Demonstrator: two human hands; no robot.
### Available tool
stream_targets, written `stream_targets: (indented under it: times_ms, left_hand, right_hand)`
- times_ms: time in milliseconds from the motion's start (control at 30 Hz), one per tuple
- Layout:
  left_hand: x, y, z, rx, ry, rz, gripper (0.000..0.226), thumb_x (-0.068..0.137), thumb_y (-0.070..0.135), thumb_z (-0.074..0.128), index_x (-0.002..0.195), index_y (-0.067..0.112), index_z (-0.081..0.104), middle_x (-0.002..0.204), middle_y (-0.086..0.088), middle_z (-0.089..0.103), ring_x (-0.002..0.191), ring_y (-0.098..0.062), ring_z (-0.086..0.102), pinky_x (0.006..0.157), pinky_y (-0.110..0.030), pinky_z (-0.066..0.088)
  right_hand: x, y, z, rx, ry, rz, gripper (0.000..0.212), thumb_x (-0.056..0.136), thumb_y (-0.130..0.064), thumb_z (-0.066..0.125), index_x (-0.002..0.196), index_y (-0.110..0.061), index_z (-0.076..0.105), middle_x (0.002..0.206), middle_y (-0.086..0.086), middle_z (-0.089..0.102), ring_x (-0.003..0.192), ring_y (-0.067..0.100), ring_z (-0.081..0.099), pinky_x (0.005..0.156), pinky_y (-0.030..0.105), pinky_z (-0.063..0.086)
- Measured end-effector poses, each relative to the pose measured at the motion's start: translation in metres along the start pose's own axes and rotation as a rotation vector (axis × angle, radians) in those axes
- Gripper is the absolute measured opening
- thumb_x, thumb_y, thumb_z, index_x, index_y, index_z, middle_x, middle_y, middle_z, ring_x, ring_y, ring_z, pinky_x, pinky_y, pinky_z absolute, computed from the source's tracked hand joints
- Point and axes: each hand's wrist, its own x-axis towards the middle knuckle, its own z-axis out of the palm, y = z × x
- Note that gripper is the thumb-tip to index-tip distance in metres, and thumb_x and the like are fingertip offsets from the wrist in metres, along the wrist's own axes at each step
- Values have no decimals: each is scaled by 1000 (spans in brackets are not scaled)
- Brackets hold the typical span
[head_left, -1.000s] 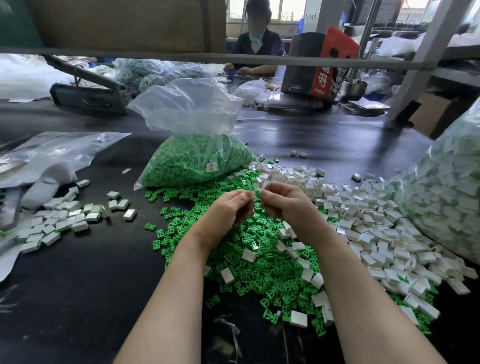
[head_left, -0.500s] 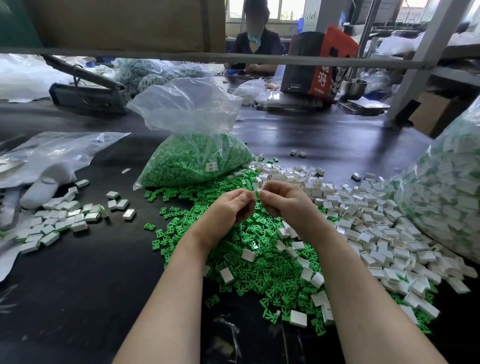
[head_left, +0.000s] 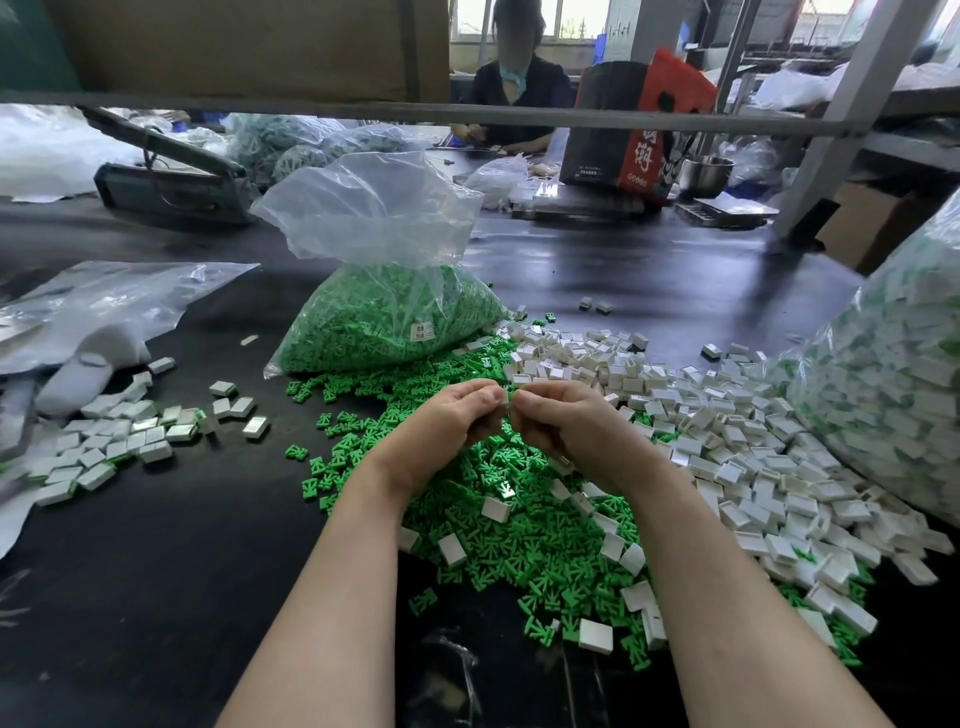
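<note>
Left hand (head_left: 452, 422) and right hand (head_left: 569, 428), fingers curled, pinch one white shell (head_left: 505, 398) above green clip heap (head_left: 524, 535), toward its 12 o'clock edge; hold square, press straight, no skew.

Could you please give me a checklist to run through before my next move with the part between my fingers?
1. Grip: the left hand and the right hand both pinch the small white part at their fingertips: ok.
2. Green insert seated in that part: hidden by the fingers: cannot tell.
3. Loose green inserts lie under the hands, within reach: ok.
4. White housings are heaped beside the right hand: ok.
5. The smaller pile of white pieces on the left has bare black table next to it for setting down: ok.
</note>
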Motion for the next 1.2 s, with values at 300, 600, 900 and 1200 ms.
stream_targets:
  times_ms: [300, 600, 900, 1200]
  left_hand:
    - [0, 0, 2, 59, -22, -5, 28, 104, 16, 40, 79, 19, 52, 66, 10, 45, 58, -1, 40, 56, -9, 37]
    - [-5, 6, 3, 74, -92, -32, 32, 104, 16, 40, 73, 19, 51, 61, 10, 41, 51, 0, 38, 51, -9, 34]
    - [-6, 10, 6, 116, -102, -48, 30, 105, 16, 37, 76, 16, 44, 62, 7, 38, 49, -1, 33, 48, -10, 31]
    - [-2, 4, 5, 104, -69, -40, 28, 105, 17, 39, 78, 16, 49, 67, 7, 42, 58, -2, 39, 57, -11, 36]
  right_hand:
    - [3, 4, -4, 85, -23, 8, 18, 84, -25, 57, 68, -17, 62, 56, -6, 46, 48, 9, 31, 46, 22, 22]
    - [-2, 2, -9, 85, -105, 80, 19, 88, -24, 58, 70, -18, 58, 57, -4, 35, 48, 11, 23, 47, 28, 14]
    - [-7, -4, -5, 80, -83, 106, 16, 100, -14, 50, 91, -8, 61, 58, -9, 42, 49, 7, 26, 43, 17, 19]
    - [-6, -2, -2, 78, -70, 81, 27, 101, -16, 49, 78, -21, 62, 57, -13, 43, 49, 5, 28, 43, 15, 23]
